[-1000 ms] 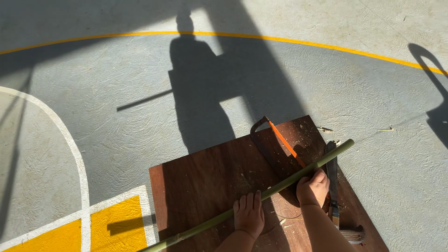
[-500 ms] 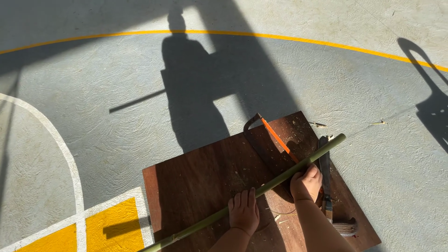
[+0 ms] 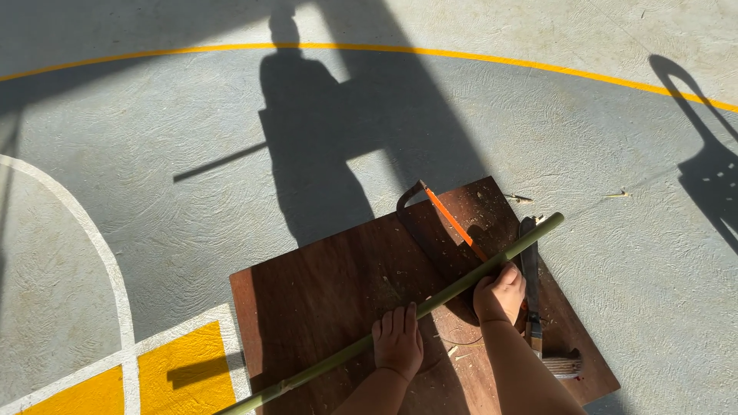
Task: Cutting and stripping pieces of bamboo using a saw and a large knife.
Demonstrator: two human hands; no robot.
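Observation:
A long green bamboo pole lies diagonally across a brown wooden board on the ground. My left hand presses down on the pole near its middle, fingers together. My right hand grips the pole further toward its upper end. A hacksaw with an orange blade lies on the board just beyond the pole. A long dark knife with a wrapped handle lies on the board right of my right hand.
The ground is grey painted concrete with a curved yellow line, a white arc and a yellow block at lower left. Sawdust and small chips litter the board. My shadow falls ahead.
The view has shifted slightly; both hands stay on the pole in much the same places, and the saw and knife have not moved on the board.

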